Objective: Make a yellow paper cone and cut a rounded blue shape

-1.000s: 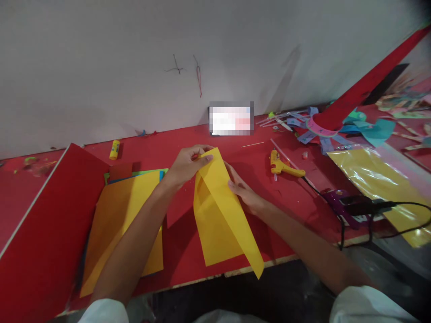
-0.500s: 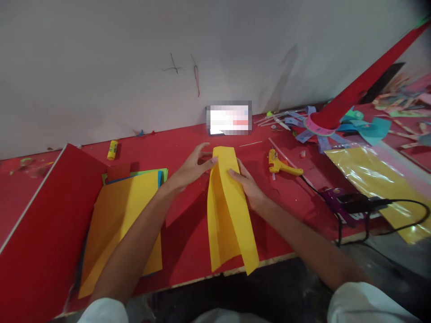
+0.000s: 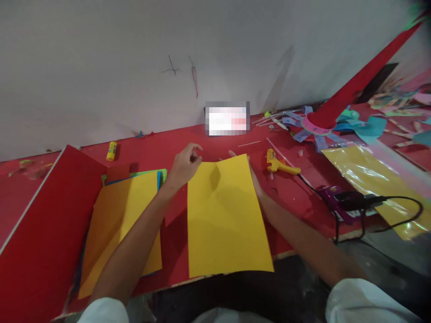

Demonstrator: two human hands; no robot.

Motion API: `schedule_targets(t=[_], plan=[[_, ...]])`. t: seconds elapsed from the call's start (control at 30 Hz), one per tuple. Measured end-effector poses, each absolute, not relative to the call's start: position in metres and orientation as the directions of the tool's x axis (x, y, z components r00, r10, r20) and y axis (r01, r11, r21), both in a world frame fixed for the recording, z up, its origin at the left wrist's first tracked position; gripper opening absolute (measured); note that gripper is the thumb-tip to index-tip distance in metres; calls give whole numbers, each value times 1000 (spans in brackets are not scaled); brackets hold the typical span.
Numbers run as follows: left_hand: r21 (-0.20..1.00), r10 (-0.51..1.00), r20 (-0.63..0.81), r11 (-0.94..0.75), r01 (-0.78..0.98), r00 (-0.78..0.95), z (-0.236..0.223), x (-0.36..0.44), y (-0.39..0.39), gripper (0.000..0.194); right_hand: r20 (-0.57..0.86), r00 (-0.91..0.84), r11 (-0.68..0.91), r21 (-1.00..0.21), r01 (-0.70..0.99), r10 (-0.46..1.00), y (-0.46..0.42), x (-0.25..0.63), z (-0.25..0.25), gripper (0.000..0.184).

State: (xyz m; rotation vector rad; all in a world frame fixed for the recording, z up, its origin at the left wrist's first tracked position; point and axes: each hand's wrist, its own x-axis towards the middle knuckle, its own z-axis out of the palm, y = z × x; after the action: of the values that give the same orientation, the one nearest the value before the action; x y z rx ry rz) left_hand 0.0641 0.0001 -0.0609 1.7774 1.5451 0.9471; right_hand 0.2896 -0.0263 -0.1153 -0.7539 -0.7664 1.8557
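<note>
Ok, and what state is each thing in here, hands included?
Yellow sheet: spread open, slightly bowed.
Left hand: fingers curled at the sheet's far left corner; grip unclear.
Right hand: partly hidden behind the sheet's right edge; grip unclear.
Hot glue gun: lying on its side, cord attached.
Glue stick: apparently upright.
Screen: lit, content blurred out.
Red board: tilted up.
Paper stack: sheets overlapping, yellow uppermost.
</note>
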Motion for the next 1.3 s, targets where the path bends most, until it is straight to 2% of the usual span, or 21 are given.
schedule_targets(t=[0.07, 0.13, 0.2, 0.27, 0.33, 0.43, 0.53, 0.63, 0.77, 0.9, 1.0, 1.1, 1.2, 1.3], plan=[[769, 984, 177, -148, 622, 15, -60, 58, 3, 22, -166, -337, -341, -747, -571, 927, -26, 291, -118, 83], [754, 976, 217, -153, 638, -23, -59, 52, 5, 19, -145, -323, -306, -790, -531, 935, -28, 290, -121, 81], [781, 973, 226, -156, 604, -41, -57, 49, 7, 13, -148, -288, -267, -859, -436, 946, -29, 288, -124, 74], [842, 984, 176, -142, 520, -17, -52, 45, 6, 14, -174, -240, -249, -908, -336, 955, -29, 287, -128, 59], [909, 994, 71, -101, 405, 88, -43, 39, 4, 28, -191, -193, -241, -930, -277, 962, -27, 286, -132, 47], [964, 894, -128, 10, 265, 429, -26, 24, -3, 48, -199, -140, -231, -936, -265, 970, -24, 288, -133, 41], [973, 805, -129, -9, 230, 579, -17, 10, -6, 37, -206, -130, -234, -934, -270, 970, -20, 290, -132, 41], [946, 831, -41, -146, 289, 555, -24, 5, -1, 34, -199, -144, -232, -934, -273, 969, -19, 292, -131, 41], [815, 892, 47, -295, 499, 450, -39, 2, 9, 38, -170, -154, -207, -941, -269, 973, -19, 292, -130, 41], [678, 916, -121, -205, 706, 383, -46, -7, 13, 58, -172, -135, -203, -943, -264, 976, -20, 292, -129, 42], [652, 888, -188, -207, 729, 420, -47, -11, 13, 66, -167, -117, -191, -952, -239, 979, -17, 293, -132, 42], [715, 880, -118, -246, 654, 460, -43, -8, 11, 52, -74, -57, -79, -991, -107, 996, -13, 296, -138, 36], [807, 873, -53, -248, 535, 484, -35, -2, 5, 33, 91, -2, 90, -983, 162, 996, -9, 300, -143, 28], [859, 834, -88, -213, 465, 545, -22, -1, -3, 30, 168, -6, 161, -937, 310, 986, -9, 302, -141, 29]])
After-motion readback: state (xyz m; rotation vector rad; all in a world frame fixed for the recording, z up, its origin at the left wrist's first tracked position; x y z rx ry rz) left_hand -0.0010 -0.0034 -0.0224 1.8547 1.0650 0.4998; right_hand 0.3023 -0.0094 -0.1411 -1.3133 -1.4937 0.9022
